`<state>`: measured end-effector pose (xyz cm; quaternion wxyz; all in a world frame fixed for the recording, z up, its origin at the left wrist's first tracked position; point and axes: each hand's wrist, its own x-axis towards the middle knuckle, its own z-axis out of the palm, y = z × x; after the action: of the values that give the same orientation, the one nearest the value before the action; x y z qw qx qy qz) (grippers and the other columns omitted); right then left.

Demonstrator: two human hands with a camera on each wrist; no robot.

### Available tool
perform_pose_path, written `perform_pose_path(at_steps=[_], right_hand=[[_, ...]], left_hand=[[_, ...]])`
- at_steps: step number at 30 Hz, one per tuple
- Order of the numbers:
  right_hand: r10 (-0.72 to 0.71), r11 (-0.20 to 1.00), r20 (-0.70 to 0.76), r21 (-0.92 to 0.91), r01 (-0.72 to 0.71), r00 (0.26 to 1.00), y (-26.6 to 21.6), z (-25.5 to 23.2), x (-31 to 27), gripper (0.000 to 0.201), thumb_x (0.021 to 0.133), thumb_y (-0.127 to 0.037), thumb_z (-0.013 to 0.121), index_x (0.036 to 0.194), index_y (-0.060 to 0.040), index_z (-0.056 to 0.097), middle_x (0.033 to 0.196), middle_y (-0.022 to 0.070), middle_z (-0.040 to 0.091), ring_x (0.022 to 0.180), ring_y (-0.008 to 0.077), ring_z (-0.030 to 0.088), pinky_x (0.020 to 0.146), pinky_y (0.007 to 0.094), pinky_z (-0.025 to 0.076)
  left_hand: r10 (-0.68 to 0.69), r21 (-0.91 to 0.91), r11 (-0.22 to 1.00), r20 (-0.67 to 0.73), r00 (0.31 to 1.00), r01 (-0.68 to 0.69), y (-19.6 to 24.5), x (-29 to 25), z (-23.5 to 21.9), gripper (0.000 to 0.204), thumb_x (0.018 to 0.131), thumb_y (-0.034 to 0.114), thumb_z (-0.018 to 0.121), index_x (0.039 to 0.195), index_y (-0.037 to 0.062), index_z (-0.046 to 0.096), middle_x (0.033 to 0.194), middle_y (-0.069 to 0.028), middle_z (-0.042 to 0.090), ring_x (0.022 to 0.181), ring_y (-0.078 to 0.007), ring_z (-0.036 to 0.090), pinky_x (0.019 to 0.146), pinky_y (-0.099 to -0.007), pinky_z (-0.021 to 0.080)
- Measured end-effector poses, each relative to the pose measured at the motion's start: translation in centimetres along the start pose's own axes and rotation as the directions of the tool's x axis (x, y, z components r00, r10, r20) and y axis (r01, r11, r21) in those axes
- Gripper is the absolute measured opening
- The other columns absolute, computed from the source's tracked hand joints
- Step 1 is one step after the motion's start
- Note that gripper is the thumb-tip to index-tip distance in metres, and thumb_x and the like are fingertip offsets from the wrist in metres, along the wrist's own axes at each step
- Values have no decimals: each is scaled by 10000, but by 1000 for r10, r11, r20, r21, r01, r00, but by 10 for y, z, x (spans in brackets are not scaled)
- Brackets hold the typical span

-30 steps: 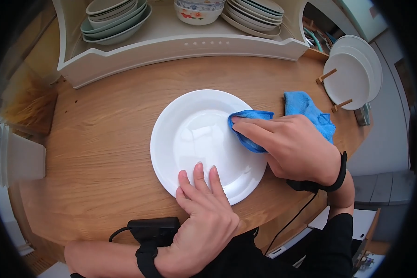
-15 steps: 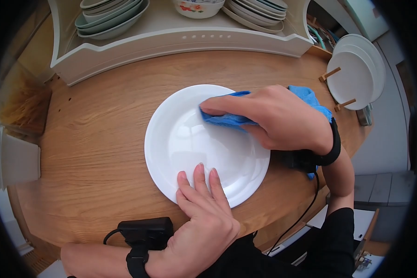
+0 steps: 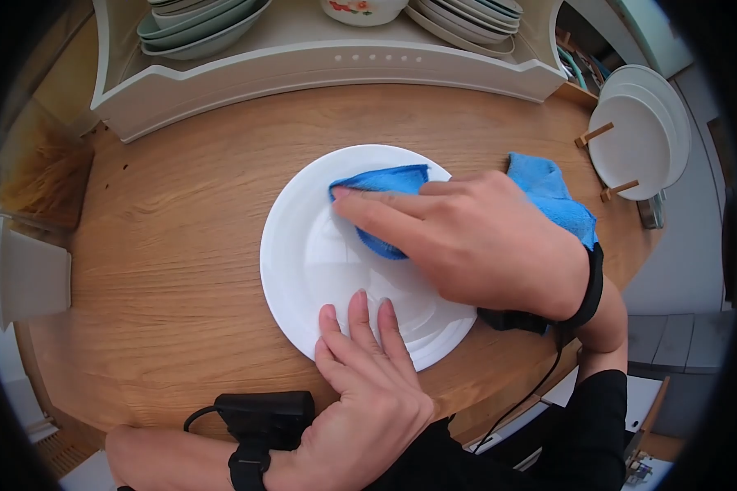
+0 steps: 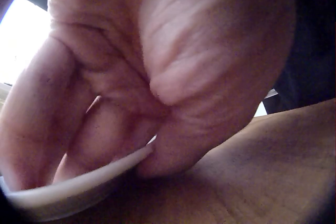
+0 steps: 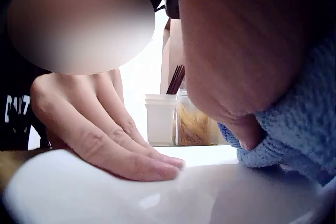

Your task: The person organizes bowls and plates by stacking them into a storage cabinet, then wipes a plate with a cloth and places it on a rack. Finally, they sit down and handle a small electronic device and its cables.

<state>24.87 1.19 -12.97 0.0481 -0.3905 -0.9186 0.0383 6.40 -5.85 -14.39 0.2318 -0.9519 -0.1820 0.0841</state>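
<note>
A white round plate (image 3: 291, 245) lies on the wooden table. My left hand (image 3: 373, 380) holds its near rim, fingers spread on the upper face; in the left wrist view the plate's rim (image 4: 79, 187) runs between fingers and thumb. A folded blue cloth (image 3: 385, 178) is bunched in my right hand (image 3: 499, 250), pressed against the plate's upper part, index finger along its left end. The right wrist view shows the cloth (image 5: 294, 129) against the glossy plate. Part of the cloth is hidden under the hand.
A second blue cloth (image 3: 553, 196) lies right of the plate. Behind stands a cream shelf (image 3: 327, 78) with stacked bowls and plates. White plates stand in a wooden rack (image 3: 618, 190) at right. Pale plastic containers (image 3: 33, 274) and a clear noodle-like container (image 3: 45, 176) stand left.
My right hand has slid the cloth from the plate's right rim leftward across to its upper left part. The left hand stays on the near rim.
</note>
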Motion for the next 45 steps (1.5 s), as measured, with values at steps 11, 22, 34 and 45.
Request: perform_pose_path(at_steps=[11,22,34,45], right_hand=[[47,963,-66,-261,-63,997,17,-2,-28,336,868,-148,639,1189,-59,600,1202,50,705,684,222,680,564,340,543],[-18,990,-37,-143,12,999,36,-9,5,345,855,-97,626,1198,-73,604,762,104,685,683,274,688,534,381,510],[-242,970,-23,-9,242,970,-17,13,43,563,739,-86,648,1276,26,520,1328,142,617,649,205,676,494,308,508],[-77,989,7,-123,77,997,34,-5,4,436,836,-22,594,1271,-39,622,1456,91,540,1006,266,685,679,353,589]], left_hand=[[15,48,999,54,998,-18,2,-2,-4,372,809,48,561,1088,-158,696,992,-421,663,849,-507,711,607,-437,605],[151,115,982,5,989,-151,-13,5,-3,424,761,103,547,1059,-150,710,928,-367,692,743,-431,734,577,-387,597],[116,90,989,-16,993,-115,-7,3,-1,424,766,123,551,1040,-159,710,900,-361,702,756,-435,732,573,-395,589],[-13,33,999,-21,1000,14,3,2,-3,373,780,25,578,1080,-161,698,959,-405,675,821,-499,710,610,-428,598]])
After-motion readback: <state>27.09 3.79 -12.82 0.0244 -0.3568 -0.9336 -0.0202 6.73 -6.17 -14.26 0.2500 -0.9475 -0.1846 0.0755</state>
